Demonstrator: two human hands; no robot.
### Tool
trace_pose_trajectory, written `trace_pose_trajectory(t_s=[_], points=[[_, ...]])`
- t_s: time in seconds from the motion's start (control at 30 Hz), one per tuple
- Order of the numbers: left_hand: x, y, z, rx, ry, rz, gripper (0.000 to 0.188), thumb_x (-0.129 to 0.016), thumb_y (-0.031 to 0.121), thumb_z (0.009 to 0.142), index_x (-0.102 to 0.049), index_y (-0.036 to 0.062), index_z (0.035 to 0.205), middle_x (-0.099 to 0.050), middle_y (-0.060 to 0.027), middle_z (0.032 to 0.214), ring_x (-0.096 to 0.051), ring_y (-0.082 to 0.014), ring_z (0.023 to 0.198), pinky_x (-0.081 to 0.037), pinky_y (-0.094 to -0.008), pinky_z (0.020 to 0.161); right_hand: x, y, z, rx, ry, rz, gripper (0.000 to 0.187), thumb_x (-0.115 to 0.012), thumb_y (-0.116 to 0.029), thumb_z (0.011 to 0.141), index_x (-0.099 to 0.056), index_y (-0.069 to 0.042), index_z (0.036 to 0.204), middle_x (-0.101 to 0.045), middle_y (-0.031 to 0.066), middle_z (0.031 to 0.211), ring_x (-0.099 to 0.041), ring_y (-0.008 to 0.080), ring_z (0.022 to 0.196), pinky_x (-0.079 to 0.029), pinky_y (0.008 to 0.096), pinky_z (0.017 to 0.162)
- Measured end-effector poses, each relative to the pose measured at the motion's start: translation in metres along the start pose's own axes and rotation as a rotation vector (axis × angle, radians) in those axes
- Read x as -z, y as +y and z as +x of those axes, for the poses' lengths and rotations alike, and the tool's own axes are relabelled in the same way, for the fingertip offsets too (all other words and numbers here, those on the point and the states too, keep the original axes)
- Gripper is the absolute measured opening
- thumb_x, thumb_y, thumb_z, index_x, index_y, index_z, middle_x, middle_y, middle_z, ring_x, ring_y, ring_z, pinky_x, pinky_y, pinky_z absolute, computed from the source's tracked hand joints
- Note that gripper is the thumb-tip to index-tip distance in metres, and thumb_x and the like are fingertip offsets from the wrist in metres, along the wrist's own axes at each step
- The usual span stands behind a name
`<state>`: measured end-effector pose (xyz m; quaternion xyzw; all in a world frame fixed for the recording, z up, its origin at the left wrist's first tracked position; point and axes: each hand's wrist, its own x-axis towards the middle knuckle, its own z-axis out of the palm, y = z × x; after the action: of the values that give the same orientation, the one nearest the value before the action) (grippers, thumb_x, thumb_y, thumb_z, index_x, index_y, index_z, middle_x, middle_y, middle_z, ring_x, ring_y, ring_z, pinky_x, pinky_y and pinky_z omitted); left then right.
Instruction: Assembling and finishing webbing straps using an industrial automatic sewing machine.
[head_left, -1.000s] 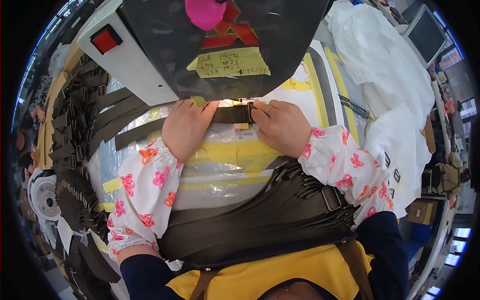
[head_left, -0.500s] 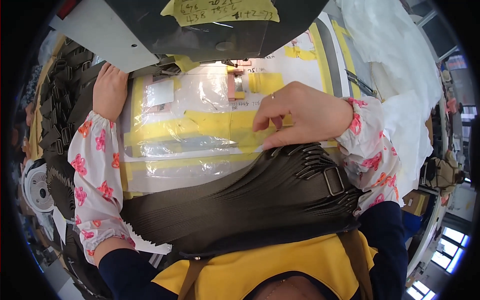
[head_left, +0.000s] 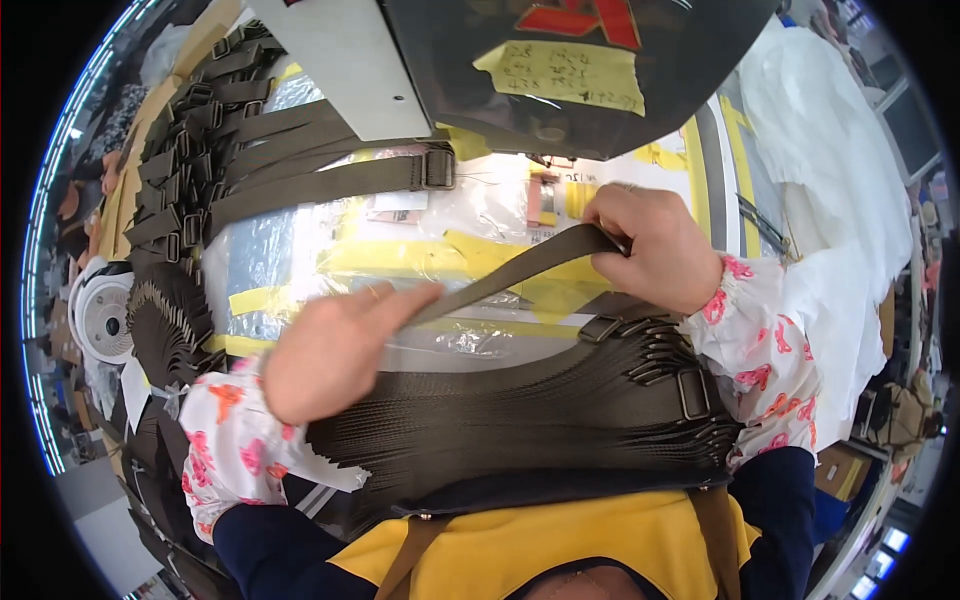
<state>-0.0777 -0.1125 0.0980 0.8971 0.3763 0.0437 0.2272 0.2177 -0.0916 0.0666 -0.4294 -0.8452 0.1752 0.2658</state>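
A dark olive webbing strap (head_left: 530, 268) stretches between my two hands above the taped work surface. My right hand (head_left: 660, 245) is closed on its upper end, with the fingers curled round it. My left hand (head_left: 330, 350), a little blurred, grips the strap lower down, where the rest passes out of sight under the hand. Just below lies a thick fanned stack of similar straps (head_left: 500, 420) across my lap, metal buckles at its right end. One loose buckle (head_left: 600, 328) sits at the stack's upper edge. Another buckled strap (head_left: 320, 190) lies flat further off.
A dark machine head (head_left: 520, 100) with a pale arm overhangs the far middle. Many buckled straps (head_left: 180, 170) pile up at the left, near a small white fan (head_left: 103, 315). White sheeting (head_left: 820, 200) drapes the right side, beside dark tweezers or snips (head_left: 762, 225).
My left hand has come back from the far-left straps toward the stack and now grips a strap. My right hand, earlier open over the stack, has closed on that strap's end.
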Motion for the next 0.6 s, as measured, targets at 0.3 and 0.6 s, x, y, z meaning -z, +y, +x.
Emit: trace_pose_trajectory(t_s=[0.3, 0.6], points=[[0.006, -0.068, 0.066, -0.165, 0.255, 0.229, 0.046, -0.060, 0.034, 0.080, -0.054, 0.0102, 0.119, -0.053, -0.0138, 0.117, -0.044, -0.0335, 0.113, -0.031, -0.0417, 0.097, -0.022, 0.004, 0.007, -0.134, -0.028, 0.175, 0.038, -0.067, -0.005, 0.068, -0.054, -0.003, 0.104, -0.054, 0.0073, 0.076, -0.055, 0.0111, 0.063, -0.043, 0.0266, 0.057], [-0.006, -0.114, 0.095, -0.049, 0.327, 0.271, 0.033, -0.060, 0.028, 0.082, -0.058, 0.0084, 0.109, -0.054, -0.0116, 0.113, -0.042, -0.0309, 0.115, -0.027, -0.0467, 0.099, -0.012, 0.001, 0.006, -0.524, -0.214, 0.903, 0.048, -0.073, -0.006, 0.070, -0.047, 0.005, 0.109, -0.052, 0.0055, 0.098, -0.050, 0.0058, 0.067, -0.042, 0.0190, 0.057]])
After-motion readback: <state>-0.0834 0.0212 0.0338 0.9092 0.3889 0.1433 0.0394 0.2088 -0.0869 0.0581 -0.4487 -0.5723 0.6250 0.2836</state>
